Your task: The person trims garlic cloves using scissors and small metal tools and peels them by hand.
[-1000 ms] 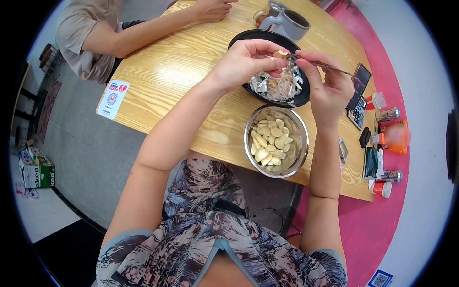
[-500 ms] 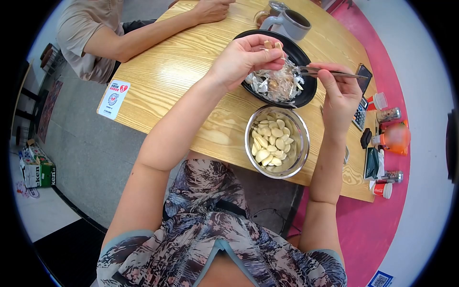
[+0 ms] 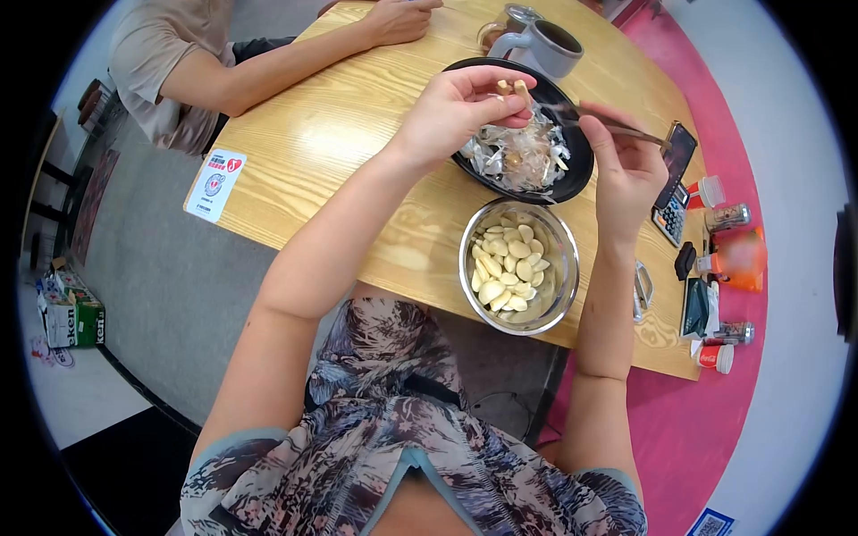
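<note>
My left hand (image 3: 474,107) pinches garlic cloves (image 3: 513,88) between thumb and fingers, above the black bowl. In my right hand (image 3: 621,161) is a pair of metal tweezers (image 3: 639,134); their tips, blurred by motion, point left toward the cloves. Papery garlic skins (image 3: 523,156) lie heaped in the black bowl (image 3: 579,179) beneath both hands. Closer to me, a shiny steel bowl (image 3: 570,277) holds several peeled, pale cloves (image 3: 509,263) near the table's edge.
A grey mug (image 3: 545,49) and a glass jar (image 3: 518,15) stand behind the black bowl. A phone (image 3: 677,161), calculator (image 3: 670,219), cups and cans line the right side. Another person's forearm (image 3: 295,71) rests on the wooden table (image 3: 295,170) at left.
My right hand has shifted slightly left with the tweezers, whose tips have moved up toward the cloves. My left hand stays nearly in place, still holding the cloves.
</note>
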`<move>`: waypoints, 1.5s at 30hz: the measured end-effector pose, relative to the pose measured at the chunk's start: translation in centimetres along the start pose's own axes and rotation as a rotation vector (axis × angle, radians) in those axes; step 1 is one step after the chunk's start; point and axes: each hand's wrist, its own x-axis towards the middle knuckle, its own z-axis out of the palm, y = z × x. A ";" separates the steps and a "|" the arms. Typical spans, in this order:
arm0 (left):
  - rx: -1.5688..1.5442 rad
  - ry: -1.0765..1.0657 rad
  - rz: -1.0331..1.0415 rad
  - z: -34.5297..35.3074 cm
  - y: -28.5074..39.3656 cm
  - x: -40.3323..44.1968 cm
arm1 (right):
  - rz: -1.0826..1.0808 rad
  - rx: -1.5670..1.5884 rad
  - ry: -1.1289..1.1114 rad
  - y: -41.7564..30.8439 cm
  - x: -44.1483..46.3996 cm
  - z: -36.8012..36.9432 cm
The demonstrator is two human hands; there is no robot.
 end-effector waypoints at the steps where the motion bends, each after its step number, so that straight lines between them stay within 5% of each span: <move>1: 0.002 0.014 -0.008 0.1 0.1 -0.1 | -0.078 0.099 0.036 -0.5 0.1 0.5; 14: -0.033 0.011 -0.014 0.0 -0.4 0.0 | -0.353 -0.118 -0.017 -1.0 0.2 2.0; 22: -0.250 0.111 -0.086 -0.9 -0.7 0.6 | -0.159 0.012 -0.005 -0.9 -0.4 -0.2; 30: -0.145 0.084 -0.056 -0.2 -0.2 0.3 | 0.035 0.045 -0.030 -0.6 -0.3 0.1; 45: -0.144 -0.018 -0.089 -0.2 0.1 0.0 | -0.207 -0.025 0.079 -0.9 -0.2 2.2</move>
